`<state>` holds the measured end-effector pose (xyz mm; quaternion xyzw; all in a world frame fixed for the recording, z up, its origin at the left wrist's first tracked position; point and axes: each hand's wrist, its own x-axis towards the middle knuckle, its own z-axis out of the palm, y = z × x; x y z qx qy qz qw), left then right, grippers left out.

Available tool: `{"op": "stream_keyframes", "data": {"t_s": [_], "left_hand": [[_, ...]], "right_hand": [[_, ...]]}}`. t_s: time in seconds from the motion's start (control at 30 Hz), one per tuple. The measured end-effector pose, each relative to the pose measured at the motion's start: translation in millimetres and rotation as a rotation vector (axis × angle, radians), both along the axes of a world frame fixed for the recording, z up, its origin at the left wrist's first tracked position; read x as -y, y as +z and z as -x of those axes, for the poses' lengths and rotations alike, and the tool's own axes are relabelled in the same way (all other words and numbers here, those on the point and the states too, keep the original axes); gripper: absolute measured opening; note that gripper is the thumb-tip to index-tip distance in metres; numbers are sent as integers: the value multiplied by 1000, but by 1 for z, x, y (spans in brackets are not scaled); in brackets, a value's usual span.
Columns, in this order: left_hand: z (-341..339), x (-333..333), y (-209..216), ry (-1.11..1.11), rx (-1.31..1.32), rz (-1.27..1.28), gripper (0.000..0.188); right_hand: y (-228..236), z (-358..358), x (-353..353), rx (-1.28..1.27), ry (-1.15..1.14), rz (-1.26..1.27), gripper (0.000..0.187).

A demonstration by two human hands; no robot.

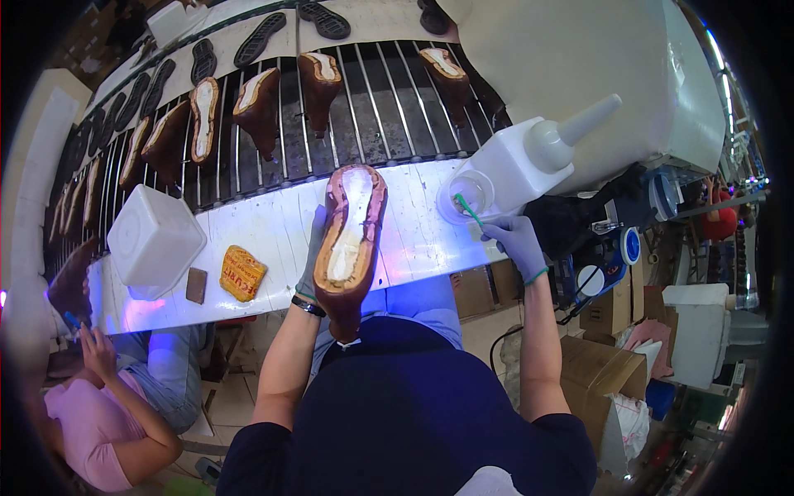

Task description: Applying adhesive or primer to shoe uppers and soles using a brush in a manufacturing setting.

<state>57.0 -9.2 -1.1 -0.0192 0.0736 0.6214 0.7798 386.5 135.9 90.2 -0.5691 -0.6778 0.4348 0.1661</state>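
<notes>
My left hand (312,260), in a thin grey glove, holds a brown shoe upper (370,285) from its left side, with the bottom facing up. A white strip runs down the middle of that bottom, with a tan and pinkish border around it. The fingers are partly hidden behind the upper. My right hand (519,244), gloved too, pinches a thin green-handled brush (469,210). The brush's far end is inside a small clear cup (445,198) on the white bench, beside a large white squeeze bottle (513,165) with a long nozzle.
Behind the bench a rack of metal rods (364,116) carries several similar uppers. Black soles (260,38) line the ledge beyond. A white container (155,236), a brown block (196,285) and a yellow lump (241,273) sit left. A co-worker (99,413) handles another upper at far left.
</notes>
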Motion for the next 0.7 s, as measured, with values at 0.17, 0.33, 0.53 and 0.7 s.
{"op": "stream_keyframes", "data": {"t_s": [0.17,0.33,0.53,0.7], "left_hand": [[-17,-1,58,125,-558,139,61],[-20,-7,84,67,-734,102,58],[-27,-6,118,110,-945,-22,52],[-28,-4,122,115,-1099,-187,56]], "right_hand": [[36,8,9,-390,12,335,22],[93,54,17,-394,123,61,14],[103,72,28,-345,398,-242,16],[114,82,25,-253,425,-316,18]]}}
